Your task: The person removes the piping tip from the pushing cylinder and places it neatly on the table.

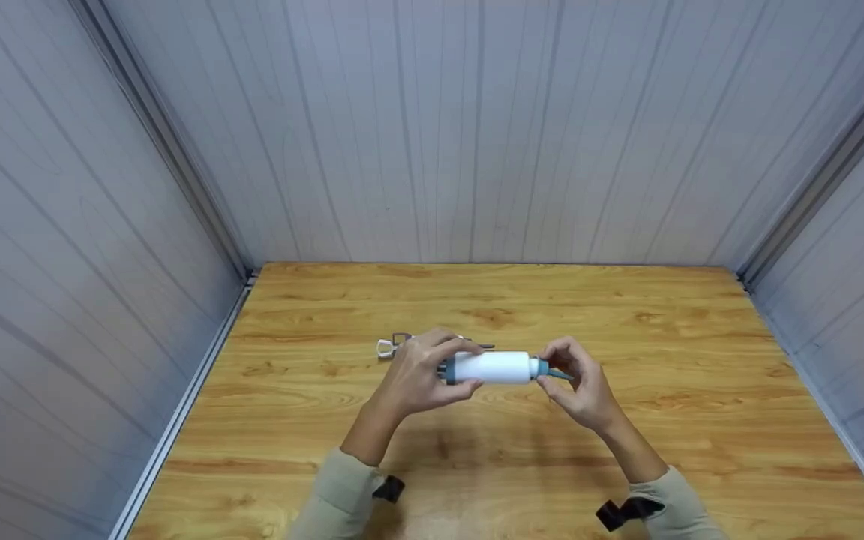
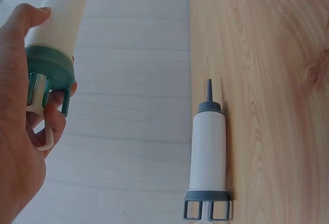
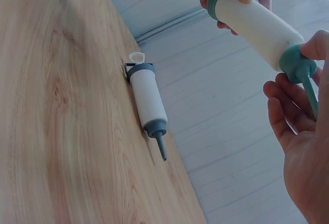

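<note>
Left hand fingers grip syringe near handle end; right hand fingers pinch its nozzle cap; second syringe on table, beyond left fingers.

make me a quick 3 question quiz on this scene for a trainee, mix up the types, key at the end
1. True or false: the grey-trimmed syringe lies on its side on the wooden table.
2. Which part of the teal-trimmed syringe does the right hand pinch? A) handle end B) nozzle end
3. Fill the gap: the left hand has its thumb on that syringe's ____ barrel.

Key: 1. True; 2. B; 3. white
</note>
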Demonstrator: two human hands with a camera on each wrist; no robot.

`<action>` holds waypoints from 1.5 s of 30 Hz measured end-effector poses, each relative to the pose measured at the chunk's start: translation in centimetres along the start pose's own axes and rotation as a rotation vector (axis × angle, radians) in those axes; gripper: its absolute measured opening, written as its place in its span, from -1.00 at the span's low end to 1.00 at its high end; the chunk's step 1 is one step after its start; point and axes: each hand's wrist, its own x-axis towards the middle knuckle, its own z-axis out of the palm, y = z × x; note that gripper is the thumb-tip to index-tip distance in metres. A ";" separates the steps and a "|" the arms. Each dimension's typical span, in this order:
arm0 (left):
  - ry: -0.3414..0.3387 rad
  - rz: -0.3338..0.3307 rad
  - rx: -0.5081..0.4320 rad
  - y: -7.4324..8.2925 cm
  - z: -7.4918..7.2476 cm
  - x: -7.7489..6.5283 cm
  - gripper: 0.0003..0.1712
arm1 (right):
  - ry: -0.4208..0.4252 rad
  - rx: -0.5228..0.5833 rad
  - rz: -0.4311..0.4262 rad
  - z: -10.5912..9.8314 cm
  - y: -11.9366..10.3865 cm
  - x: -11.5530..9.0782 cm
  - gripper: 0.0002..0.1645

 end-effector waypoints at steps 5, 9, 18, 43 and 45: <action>-0.004 -0.014 -0.016 0.0 0.1 -0.1 -0.60 | -0.003 0.027 -0.021 -0.2 0.1 0.0 -0.63; -0.013 -0.041 -0.038 0.0 0.0 -0.3 -0.60 | -0.007 0.048 -0.041 -0.4 0.1 -0.1 -0.62; -0.017 -0.081 -0.053 -0.5 -0.2 -0.7 -0.61 | 0.004 0.046 -0.040 -0.9 0.0 -0.2 -0.64; -0.053 -0.204 -0.037 -3.0 0.9 -2.2 -0.60 | -0.004 0.074 -0.048 -1.1 0.4 -0.4 -0.65; -0.059 -0.210 -0.036 -3.1 1.0 -2.2 -0.60 | -0.003 0.069 -0.041 -1.1 0.4 -0.5 -0.65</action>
